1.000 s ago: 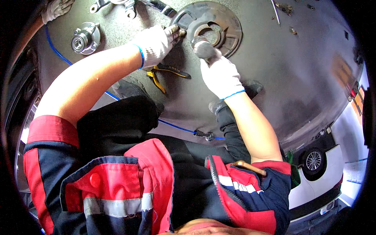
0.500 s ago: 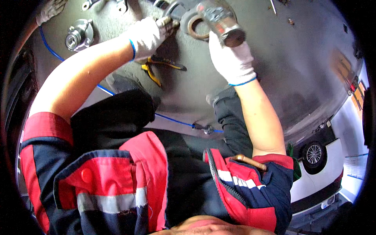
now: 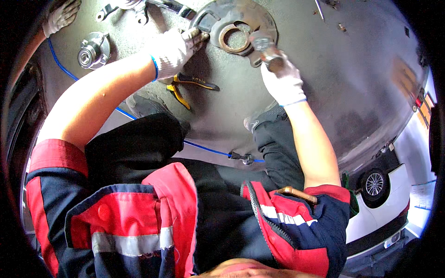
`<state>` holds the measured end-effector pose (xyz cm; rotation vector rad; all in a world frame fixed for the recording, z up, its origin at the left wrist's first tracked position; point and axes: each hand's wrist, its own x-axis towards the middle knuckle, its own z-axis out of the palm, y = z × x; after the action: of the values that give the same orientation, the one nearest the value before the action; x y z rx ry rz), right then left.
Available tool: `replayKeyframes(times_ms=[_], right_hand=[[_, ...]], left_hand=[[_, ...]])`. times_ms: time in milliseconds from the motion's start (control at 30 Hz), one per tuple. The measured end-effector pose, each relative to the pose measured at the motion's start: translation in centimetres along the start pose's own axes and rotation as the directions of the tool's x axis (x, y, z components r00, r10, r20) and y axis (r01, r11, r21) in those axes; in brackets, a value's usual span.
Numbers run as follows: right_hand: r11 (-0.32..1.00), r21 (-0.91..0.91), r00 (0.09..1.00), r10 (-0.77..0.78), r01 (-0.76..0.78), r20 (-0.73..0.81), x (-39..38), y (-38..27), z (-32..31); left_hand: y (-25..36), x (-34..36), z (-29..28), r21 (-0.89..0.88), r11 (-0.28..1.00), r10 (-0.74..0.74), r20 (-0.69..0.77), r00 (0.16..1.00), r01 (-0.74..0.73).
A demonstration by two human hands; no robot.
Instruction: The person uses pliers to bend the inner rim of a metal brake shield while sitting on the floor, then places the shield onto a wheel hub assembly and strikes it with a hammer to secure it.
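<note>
A round dark metal dust shield [image 3: 259, 21] with a rusty-rimmed central hole lies flat on the grey floor ahead of me. My left hand [image 3: 178, 51], in a white knit glove, has its fingers stretched out, the tips at the shield's left edge. In my gloved right hand [image 3: 283, 82] is a hammer [image 3: 266, 50], its thick metal head blurred and over the shield's right lower side; the handle is mostly hidden. Below my left wrist, yellow-and-black pliers [image 3: 185, 85] lie with their handles spread.
A metal wheel hub [image 3: 94, 51] lies at left, below a metal arm-like part [image 3: 143, 11]. Another person's gloved hand [image 3: 62, 17] shows at upper left. A blue hose [image 3: 204, 143] crosses near my feet. A thin rod [image 3: 320, 9] lies far right; a white car [image 3: 378, 211] stands at right.
The hammer has come down from nearer the camera toward the shield, my right hand moving with it. More of the shield shows now. My left hand stays at the shield's edge.
</note>
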<state>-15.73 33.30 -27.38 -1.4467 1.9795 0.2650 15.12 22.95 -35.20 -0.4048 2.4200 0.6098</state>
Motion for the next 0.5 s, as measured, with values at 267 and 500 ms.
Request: replayKeyframes(times_ms=[267,500], right_hand=[[0.994,0.102,0.997,-0.055,0.051,0.044,0.1,-0.7,0.3],[0.993,0.120,0.992,-0.027,0.012,0.124,-0.9,-0.2,0.6]], left_hand=[[0.4,-0.3,-0.1,0.003,1.000,-0.019,-0.026,0.999,0.019],[0.8,-1.0,-1.2,0.031,0.999,0.024,-0.123,0.992,-0.020]])
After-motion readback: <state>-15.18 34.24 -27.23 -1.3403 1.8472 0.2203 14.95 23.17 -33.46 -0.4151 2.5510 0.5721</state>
